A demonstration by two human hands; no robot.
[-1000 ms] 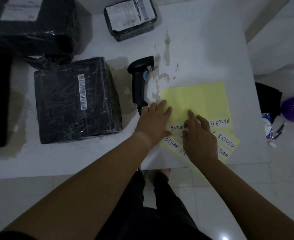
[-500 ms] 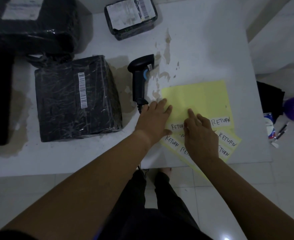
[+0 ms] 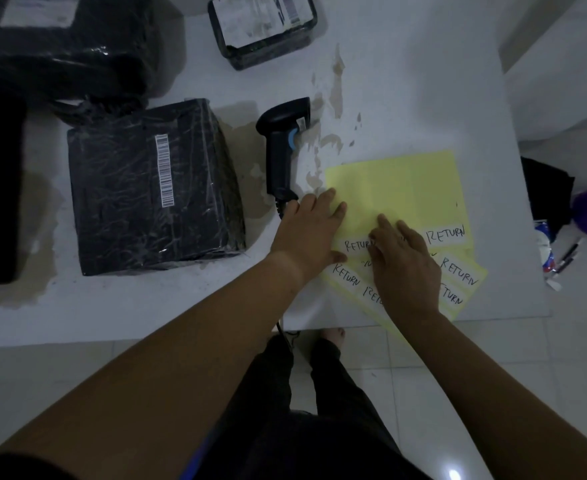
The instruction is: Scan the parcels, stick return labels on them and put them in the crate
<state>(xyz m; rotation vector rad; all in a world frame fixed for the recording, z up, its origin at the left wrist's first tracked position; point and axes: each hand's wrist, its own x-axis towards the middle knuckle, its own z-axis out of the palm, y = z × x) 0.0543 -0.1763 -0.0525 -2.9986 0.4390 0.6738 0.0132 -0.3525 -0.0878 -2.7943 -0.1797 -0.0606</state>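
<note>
Both left hand [image 3: 311, 233] and right hand [image 3: 404, 268] touch smooth yellow rectangular sheet [image 3: 399, 188].

Label sheets [image 3: 396, 192] at counter's [image 3: 406, 98] near right corner; scanner [image 3: 281, 150] just left; wrapped parcel [image 3: 153, 188] farther left; small parcel [image 3: 262, 26] by far edge; large parcel [image 3: 70, 46] in far left corner.

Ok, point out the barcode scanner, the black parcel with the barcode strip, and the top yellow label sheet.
barcode scanner [image 3: 278, 157]: head view, on its handle.
black parcel [image 3: 122, 199]: head view, on its wrapped top face.
yellow label sheet [image 3: 399, 188]: head view, on its bare upper part.
</note>
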